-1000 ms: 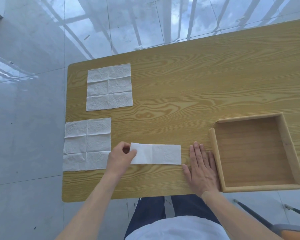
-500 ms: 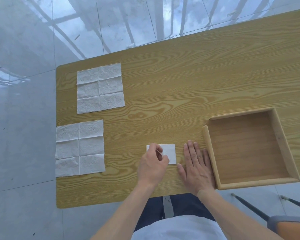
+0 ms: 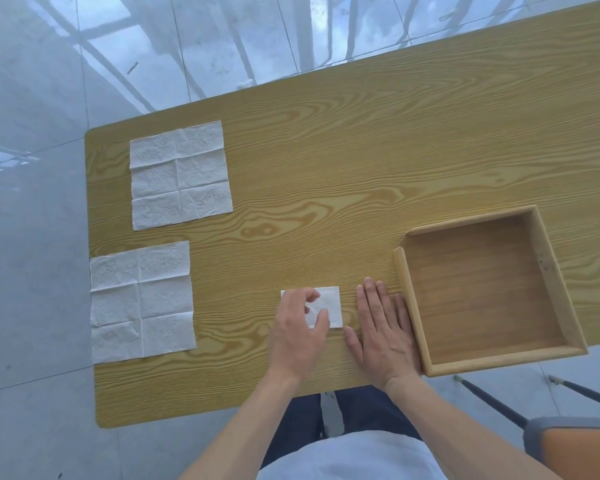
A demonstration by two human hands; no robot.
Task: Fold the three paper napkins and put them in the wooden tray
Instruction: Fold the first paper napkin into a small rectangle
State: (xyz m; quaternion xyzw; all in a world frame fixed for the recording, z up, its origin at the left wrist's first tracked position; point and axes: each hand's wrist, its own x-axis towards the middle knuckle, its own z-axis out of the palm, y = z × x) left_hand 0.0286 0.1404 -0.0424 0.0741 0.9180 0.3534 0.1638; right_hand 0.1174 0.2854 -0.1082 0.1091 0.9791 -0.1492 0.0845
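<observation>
The left hand (image 3: 300, 327) rests on a small folded napkin (image 3: 329, 308) near the bench (image 3: 326, 168) front edge, fingers curled over it so the left half is hidden; whether they pinch the paper cannot be told. The right hand (image 3: 381, 327) lies flat with straight fingers, just beside the napkin and touching the wooden tray (image 3: 407, 296), which holds nothing. Two unfolded napkins, one far (image 3: 181, 174) and one near (image 3: 141, 301), lie at the left end. A chair (image 3: 568, 445) is cut off at lower right.
</observation>
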